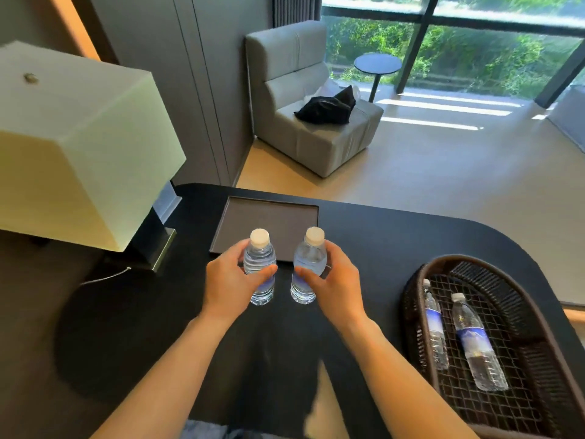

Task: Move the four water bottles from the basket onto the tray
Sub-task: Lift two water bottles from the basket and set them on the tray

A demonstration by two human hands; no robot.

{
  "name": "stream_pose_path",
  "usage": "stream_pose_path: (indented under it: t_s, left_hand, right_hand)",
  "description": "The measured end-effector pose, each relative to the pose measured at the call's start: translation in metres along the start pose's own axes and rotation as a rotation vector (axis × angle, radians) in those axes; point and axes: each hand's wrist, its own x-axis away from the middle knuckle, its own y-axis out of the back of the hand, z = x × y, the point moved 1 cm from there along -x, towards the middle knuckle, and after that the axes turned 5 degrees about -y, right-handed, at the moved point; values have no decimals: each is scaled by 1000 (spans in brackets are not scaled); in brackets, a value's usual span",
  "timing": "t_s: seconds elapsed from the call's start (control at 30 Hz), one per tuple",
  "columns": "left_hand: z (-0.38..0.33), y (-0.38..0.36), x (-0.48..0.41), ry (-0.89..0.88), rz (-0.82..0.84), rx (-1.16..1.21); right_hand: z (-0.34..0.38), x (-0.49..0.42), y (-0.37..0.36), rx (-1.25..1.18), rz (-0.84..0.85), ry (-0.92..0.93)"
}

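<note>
Two clear ribbed bottles, one [260, 269] and another [307, 267], are gripped upright in the left [226, 282] and right [332, 280] hands, caps up, near the flat tray [250, 217].

Basket [421, 299] cut by right, bottom edges; tray's [247, 217] near edge hidden behind held bottles [261, 264].

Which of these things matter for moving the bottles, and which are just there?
Part of the job: left hand and right hand, each holding a bottle; two bottles in basket; basket; tray.

Just there: lamp; armchair; round side table.
</note>
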Motion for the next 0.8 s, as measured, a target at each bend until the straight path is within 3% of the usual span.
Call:
stream_pose_path:
  t_s: [0.43,0.8]
  left_hand:
    - [119,12,-209,133,-108,-8]
    - [183,-12,-300,92,-121,-14]
  right_hand:
    - [6,-208,-136,38,-12,-19]
    - [-8,-310,-196,35,-33,-9]
